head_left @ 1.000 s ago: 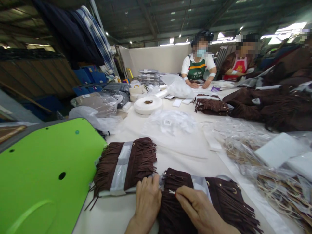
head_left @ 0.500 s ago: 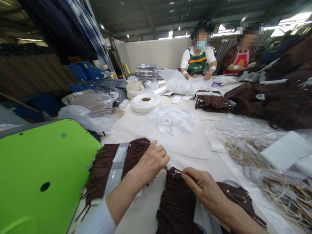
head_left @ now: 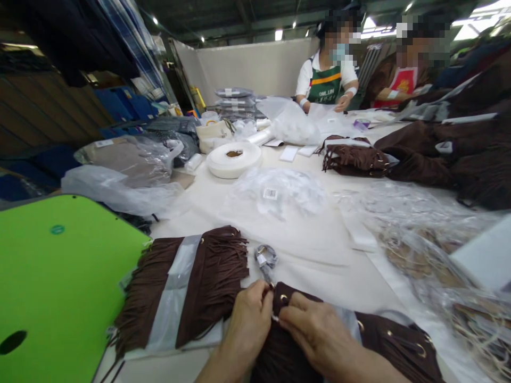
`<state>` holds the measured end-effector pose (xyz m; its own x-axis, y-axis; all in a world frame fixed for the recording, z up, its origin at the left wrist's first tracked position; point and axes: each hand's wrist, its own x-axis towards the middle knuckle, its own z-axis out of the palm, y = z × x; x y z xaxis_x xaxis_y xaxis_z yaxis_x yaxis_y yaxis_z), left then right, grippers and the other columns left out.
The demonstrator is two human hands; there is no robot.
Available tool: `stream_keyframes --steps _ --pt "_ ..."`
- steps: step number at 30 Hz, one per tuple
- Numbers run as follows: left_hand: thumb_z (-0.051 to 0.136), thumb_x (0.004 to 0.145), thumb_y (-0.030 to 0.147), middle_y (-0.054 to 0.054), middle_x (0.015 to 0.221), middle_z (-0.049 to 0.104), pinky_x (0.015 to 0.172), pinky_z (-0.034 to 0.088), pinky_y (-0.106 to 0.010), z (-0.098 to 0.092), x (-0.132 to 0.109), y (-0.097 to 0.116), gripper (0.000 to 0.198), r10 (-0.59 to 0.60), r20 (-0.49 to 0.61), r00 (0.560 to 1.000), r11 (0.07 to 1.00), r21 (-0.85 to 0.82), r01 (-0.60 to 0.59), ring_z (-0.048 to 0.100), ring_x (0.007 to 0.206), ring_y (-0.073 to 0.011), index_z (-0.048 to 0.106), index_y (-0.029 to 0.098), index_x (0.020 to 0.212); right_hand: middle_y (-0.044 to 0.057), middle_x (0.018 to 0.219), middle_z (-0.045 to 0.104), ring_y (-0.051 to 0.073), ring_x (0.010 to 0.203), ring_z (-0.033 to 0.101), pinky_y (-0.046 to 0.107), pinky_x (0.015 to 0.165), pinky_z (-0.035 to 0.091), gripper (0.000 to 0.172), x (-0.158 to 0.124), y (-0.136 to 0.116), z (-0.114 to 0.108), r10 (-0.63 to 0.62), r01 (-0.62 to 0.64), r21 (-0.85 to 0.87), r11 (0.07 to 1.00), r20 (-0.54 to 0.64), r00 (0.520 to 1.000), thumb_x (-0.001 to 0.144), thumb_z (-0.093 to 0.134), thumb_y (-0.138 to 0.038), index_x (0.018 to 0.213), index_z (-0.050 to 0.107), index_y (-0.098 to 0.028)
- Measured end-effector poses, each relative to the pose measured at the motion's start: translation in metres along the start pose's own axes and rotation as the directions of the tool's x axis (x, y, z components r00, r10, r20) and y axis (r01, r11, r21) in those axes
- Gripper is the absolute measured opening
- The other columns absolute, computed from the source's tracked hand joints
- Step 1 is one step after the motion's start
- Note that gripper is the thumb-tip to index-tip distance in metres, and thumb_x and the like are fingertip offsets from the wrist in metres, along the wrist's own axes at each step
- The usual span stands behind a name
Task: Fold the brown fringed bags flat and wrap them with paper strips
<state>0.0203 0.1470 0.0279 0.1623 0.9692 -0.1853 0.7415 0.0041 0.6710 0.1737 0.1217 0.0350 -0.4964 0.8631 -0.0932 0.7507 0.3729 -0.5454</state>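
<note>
A dark brown fringed bag (head_left: pixel 293 351) with gold eyelets lies before me, a pale wrap across it. My right hand (head_left: pixel 309 324) is closed on its upper left corner. Beside that corner, my left hand (head_left: pixel 251 314) pinches the lower end of a coiled strap (head_left: pixel 265 258), which has gold-coloured metal and a white label. The fingertips of both hands almost meet; exactly what lies between them is partly hidden. To the left lies another brown fringed bag (head_left: pixel 217 266) with a translucent grey band (head_left: pixel 170 303) around it.
A green board (head_left: pixel 51 276) stands at the left. Ahead are a white tape roll (head_left: pixel 235 162) and clear plastic bags (head_left: pixel 279 191). Bagged cords (head_left: pixel 475 314) and a brown pile (head_left: pixel 423 165) occupy the right. Two co-workers (head_left: pixel 329 88) are across the table.
My left hand has come down and toward me, to the bag's corner. The coiled strap now shows beyond it. My right hand has moved slightly left along the bag's edge.
</note>
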Motion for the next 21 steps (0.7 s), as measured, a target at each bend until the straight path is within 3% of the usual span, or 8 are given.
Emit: stream_keyframes --steps 2,4,6,9,14,21 --pt "0.036 0.085 0.025 -0.001 0.063 0.058 0.059 0.035 -0.026 0.006 0.002 0.000 0.025 -0.107 0.007 0.994 0.989 -0.097 0.108 0.054 0.061 -0.0159 0.050 0.020 0.065 0.002 0.077 0.061 0.012 0.064 0.055 0.022 0.053 0.031 0.020 -0.005 -0.003 -0.002 -0.075 0.073 0.032 0.997 0.086 0.993 0.087 0.045 -0.016 0.072 0.059 -0.018" --pt "0.043 0.082 0.036 -0.001 0.058 0.055 0.058 0.033 -0.028 0.010 0.006 0.002 0.029 -0.188 -0.042 0.981 0.979 -0.089 0.183 0.052 0.058 -0.0169 0.047 0.021 0.058 0.002 0.076 0.061 0.011 0.064 0.055 0.021 0.054 0.033 0.018 -0.006 -0.003 -0.006 -0.105 0.090 0.128 0.988 0.116 0.988 0.085 0.048 -0.015 0.071 0.058 -0.017" --pt "0.050 0.075 0.041 -0.002 0.060 0.056 0.059 0.033 -0.029 0.016 0.009 0.004 0.027 -0.243 -0.109 0.964 0.968 -0.090 0.234 0.052 0.060 -0.0184 0.047 0.021 0.058 0.002 0.078 0.061 0.011 0.070 0.055 0.020 0.060 0.036 0.019 -0.004 0.001 -0.012 -0.106 0.086 0.239 0.967 0.073 0.992 0.087 0.046 -0.018 0.074 0.060 -0.017" --pt "0.053 0.070 0.043 -0.003 0.066 0.059 0.062 0.036 -0.031 0.026 0.009 0.004 0.024 -0.288 -0.207 0.935 0.944 -0.228 0.240 0.054 0.064 -0.0197 0.052 0.020 0.063 0.002 0.074 0.058 0.012 0.070 0.054 0.022 0.063 0.038 0.026 0.005 0.011 -0.021 0.004 0.008 0.298 0.954 -0.040 0.999 0.091 0.040 -0.024 0.077 0.060 -0.017" --pt "0.054 0.066 0.046 -0.002 0.065 0.060 0.063 0.043 -0.031 0.039 0.002 -0.001 0.027 -0.374 -0.230 0.898 0.820 -0.535 0.204 0.056 0.062 -0.0192 0.058 0.020 0.070 0.001 0.070 0.055 0.013 0.067 0.053 0.023 0.061 0.037 0.028 0.023 0.023 -0.028 0.103 -0.082 0.244 0.966 -0.074 0.992 0.091 0.040 -0.027 0.077 0.063 -0.018" --pt "0.057 0.068 0.043 -0.003 0.069 0.063 0.063 0.047 -0.031 0.039 -0.002 -0.002 0.025 -0.380 -0.262 0.887 0.804 -0.567 0.177 0.059 0.063 -0.0197 0.062 0.019 0.074 -0.001 0.068 0.052 0.010 0.063 0.050 0.021 0.057 0.032 0.026 0.030 0.026 -0.026 0.023 -0.021 0.060 0.998 -0.029 0.999 0.091 0.041 -0.022 0.076 0.062 -0.020"
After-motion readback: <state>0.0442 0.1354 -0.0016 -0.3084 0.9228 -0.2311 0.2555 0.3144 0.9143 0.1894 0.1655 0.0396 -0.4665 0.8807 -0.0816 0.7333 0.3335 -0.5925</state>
